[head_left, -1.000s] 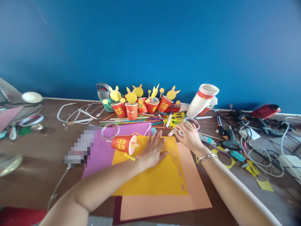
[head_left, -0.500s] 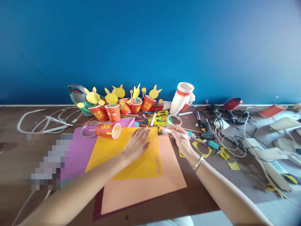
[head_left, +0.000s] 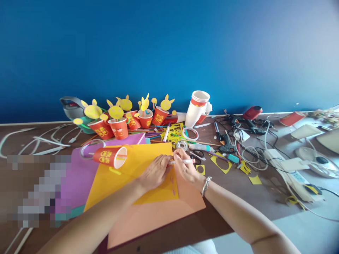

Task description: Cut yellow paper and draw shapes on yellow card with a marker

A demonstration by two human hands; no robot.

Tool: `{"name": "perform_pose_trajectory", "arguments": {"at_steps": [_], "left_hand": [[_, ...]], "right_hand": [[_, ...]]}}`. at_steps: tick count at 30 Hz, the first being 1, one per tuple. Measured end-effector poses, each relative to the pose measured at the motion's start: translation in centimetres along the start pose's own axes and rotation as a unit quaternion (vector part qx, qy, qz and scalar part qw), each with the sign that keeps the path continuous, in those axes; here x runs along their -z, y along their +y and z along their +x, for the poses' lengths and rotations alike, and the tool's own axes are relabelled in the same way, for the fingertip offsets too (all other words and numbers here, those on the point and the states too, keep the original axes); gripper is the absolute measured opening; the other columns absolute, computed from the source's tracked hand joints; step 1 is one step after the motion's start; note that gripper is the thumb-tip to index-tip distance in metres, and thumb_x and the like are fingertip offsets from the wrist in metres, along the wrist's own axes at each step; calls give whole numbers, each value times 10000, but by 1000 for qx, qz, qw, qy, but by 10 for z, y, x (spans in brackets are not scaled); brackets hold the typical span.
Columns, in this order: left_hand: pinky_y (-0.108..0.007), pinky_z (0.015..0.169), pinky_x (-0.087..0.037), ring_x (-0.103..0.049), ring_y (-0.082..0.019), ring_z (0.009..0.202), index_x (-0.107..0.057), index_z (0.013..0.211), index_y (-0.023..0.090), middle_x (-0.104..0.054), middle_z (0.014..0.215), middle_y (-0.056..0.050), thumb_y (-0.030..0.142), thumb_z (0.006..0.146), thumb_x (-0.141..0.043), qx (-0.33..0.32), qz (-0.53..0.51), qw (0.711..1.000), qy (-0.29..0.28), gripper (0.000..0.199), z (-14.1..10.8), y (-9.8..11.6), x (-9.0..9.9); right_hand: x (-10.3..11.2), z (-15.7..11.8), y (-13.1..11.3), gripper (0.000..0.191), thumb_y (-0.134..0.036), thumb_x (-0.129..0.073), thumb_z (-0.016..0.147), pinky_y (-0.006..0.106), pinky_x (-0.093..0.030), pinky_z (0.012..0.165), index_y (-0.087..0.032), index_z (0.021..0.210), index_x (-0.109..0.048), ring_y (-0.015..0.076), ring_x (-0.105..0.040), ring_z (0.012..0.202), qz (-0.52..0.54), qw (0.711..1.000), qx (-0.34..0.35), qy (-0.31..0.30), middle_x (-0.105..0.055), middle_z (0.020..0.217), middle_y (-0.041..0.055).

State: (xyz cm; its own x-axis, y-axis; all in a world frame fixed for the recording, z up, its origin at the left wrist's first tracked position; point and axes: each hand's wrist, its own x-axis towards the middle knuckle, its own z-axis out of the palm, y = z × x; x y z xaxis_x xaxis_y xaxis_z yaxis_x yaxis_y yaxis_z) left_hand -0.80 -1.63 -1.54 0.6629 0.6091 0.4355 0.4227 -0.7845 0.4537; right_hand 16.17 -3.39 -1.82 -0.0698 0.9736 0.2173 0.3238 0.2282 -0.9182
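Observation:
My left hand [head_left: 156,171] rests on the yellow-orange paper [head_left: 143,150], its fingertips at the near end of a white pen. In my right hand [head_left: 186,167] is the white pen [head_left: 188,161] with a reddish end, gripped close beside the left fingers. Faint shapes run down the sheet's right edge. Beneath it lie a peach sheet [head_left: 159,218] and, at the left, a purple sheet [head_left: 76,176]. A red paper cup [head_left: 106,156] lies on its side on the yellow-orange paper.
Red cups [head_left: 118,127] with yellow rabbit-like cutouts line the wall. White stacked cups [head_left: 194,113], a tape roll [head_left: 182,145], a glue tube [head_left: 200,147], yellow scraps [head_left: 221,164], a glue gun [head_left: 227,144] and a power strip [head_left: 293,180] are about.
My right hand has come down and left beside my left hand, the pen now between them. The left fingers have drawn together. The view has shifted, moving the scene leftward.

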Motion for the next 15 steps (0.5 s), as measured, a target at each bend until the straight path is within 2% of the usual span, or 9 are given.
{"name": "perform_pose_trajectory", "arguments": {"at_steps": [4, 6, 9, 11, 12, 13, 15], "left_hand": [[-337, 751, -473, -559, -205, 819, -476, 984, 183, -592, 873, -60, 78, 884, -356, -11, 48, 999, -23, 189, -2, -1, 0], [-340, 740, -480, -576, -207, 815, -484, 991, 187, -607, 877, -60, 89, 882, -360, 1, 48, 999, -24, 192, -3, -3, 0], [-342, 717, -500, -603, -210, 795, -479, 1017, 199, -617, 851, -59, 157, 915, -345, 69, 48, 996, 20, 173, -4, -9, -2], [-353, 744, -515, -622, -216, 828, -462, 1084, 203, -626, 882, -76, 180, 926, -328, 119, 61, 989, 62, 208, -3, -16, -2], [-362, 771, -520, -627, -221, 866, -447, 1128, 204, -631, 917, -88, 180, 927, -323, 139, 68, 985, 79, 238, -3, -20, -2], [-375, 800, -521, -629, -227, 908, -429, 1172, 201, -632, 958, -99, 175, 925, -319, 153, 75, 981, 91, 271, -2, -23, -2], [-403, 851, -516, -618, -240, 989, -393, 1235, 186, -622, 1052, -122, 156, 917, -309, 175, 82, 976, 103, 330, 0, -30, 0]], "right_hand": [[-2, -2, 3, 266, -437, -382, 943, 285, -403, 643, -207, 853, -480, 155, -468, 701, -15, 999, 22, -26, -492, 770, 17], [4, 2, 0, 217, -409, -454, 909, 277, -416, 647, -198, 908, -507, 150, -486, 696, -32, 997, 39, -57, -518, 779, 11], [30, 13, -6, 208, -305, -593, 793, 311, -439, 754, -181, 958, -570, 188, -539, 798, -125, 981, 112, -95, -585, 874, 46], [57, 23, -8, 131, -191, -527, 795, 332, -424, 835, -178, 880, -626, 219, -552, 899, -226, 964, 132, -57, -620, 925, 74], [71, 28, -8, 160, -142, -499, 785, 334, -414, 854, -175, 834, -648, 226, -556, 907, -289, 952, 105, 6, -636, 907, 77], [85, 32, -7, 189, -120, -495, 775, 331, -410, 854, -173, 821, -671, 234, -561, 914, -357, 931, 59, 45, -651, 904, 80], [108, 41, -3, 238, -122, -493, 783, 302, -418, 794, -188, 858, -710, 233, -586, 896, -449, 891, -58, 44, -675, 902, 69]]}}
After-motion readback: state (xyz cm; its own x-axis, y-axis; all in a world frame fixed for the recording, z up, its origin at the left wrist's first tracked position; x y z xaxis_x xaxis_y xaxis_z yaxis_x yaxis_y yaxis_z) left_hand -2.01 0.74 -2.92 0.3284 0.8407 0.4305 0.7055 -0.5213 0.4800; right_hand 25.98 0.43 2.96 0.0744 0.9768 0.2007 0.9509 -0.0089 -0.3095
